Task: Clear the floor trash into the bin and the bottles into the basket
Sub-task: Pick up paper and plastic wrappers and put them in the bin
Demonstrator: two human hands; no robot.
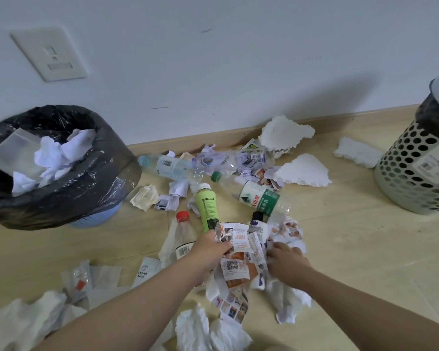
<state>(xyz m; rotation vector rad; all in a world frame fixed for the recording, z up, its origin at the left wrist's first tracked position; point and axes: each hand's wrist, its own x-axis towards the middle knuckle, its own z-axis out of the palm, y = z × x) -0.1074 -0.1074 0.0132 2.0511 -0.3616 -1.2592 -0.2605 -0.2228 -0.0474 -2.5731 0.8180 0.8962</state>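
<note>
1. My left hand (211,245) is clenched around a crumpled printed leaflet (237,239), with the fingers curled over its near edge and the wad lifted slightly above the pile.
2. My right hand (287,259) lies palm-down on the torn paper scraps (238,274) just beside the left. Its fingers bend into the paper, but I cannot tell whether they actually grip anything.
3. The bottles lie on the floor (352,236) beyond both hands:
   - a green bottle (207,206), its base close to my left hand
   - a red-capped bottle (184,234) beside it
   - a dark-capped bottle (257,221), partly under the leaflet
   - a green-labelled clear bottle (259,198)
   - a pale-capped bottle (167,165) near the wall
4. The bin (107,148), lined with a black bag, stands far left and has crumpled paper inside.
5. The perforated basket (403,178) stands at the far right, well apart from the bottles.
6. White tissues (198,328) lie nearest me, between my forearms.
</note>
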